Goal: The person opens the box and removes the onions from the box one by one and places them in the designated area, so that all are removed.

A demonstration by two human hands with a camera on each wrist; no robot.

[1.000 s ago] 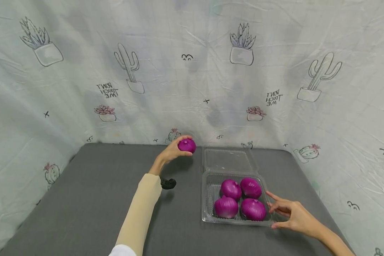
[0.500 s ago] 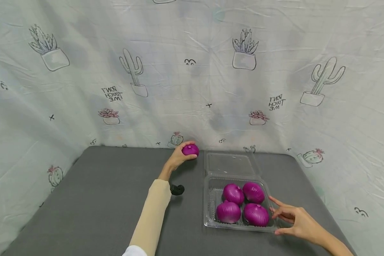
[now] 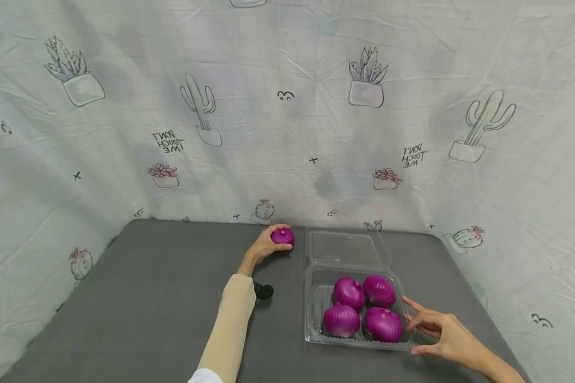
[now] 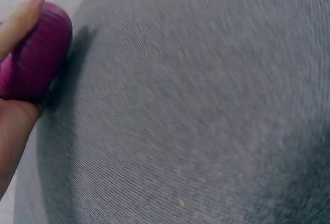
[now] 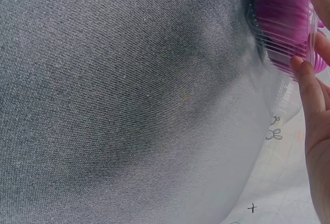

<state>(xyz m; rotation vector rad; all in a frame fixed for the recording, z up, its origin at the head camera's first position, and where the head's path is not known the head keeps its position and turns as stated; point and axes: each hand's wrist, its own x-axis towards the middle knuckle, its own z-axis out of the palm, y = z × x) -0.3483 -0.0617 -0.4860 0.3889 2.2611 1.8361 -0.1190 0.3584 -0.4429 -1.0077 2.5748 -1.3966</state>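
In the head view my left hand (image 3: 263,245) grips a purple onion (image 3: 284,237) at the back of the table, left of the clear plastic box's raised lid. Thumb and fingers also span that onion (image 4: 44,54) in the left wrist view; whether it touches the table is unclear. Several more purple onions, one of them the front right onion (image 3: 383,324), sit in the clear plastic box (image 3: 316,336). My right hand (image 3: 445,335) touches the box's right side with extended fingers (image 5: 309,87), its thumb by the front right corner.
A hinged clear lid (image 3: 343,248) lies folded back behind the box. Grey cloth covers the table (image 3: 139,298). A printed curtain (image 3: 311,127) hangs around the back and sides. Some dark gear (image 3: 263,291) shows beside the left wrist.
My left hand has lowered the onion toward the table near the back edge. The right hand keeps its place at the box. The head view has shifted slightly.
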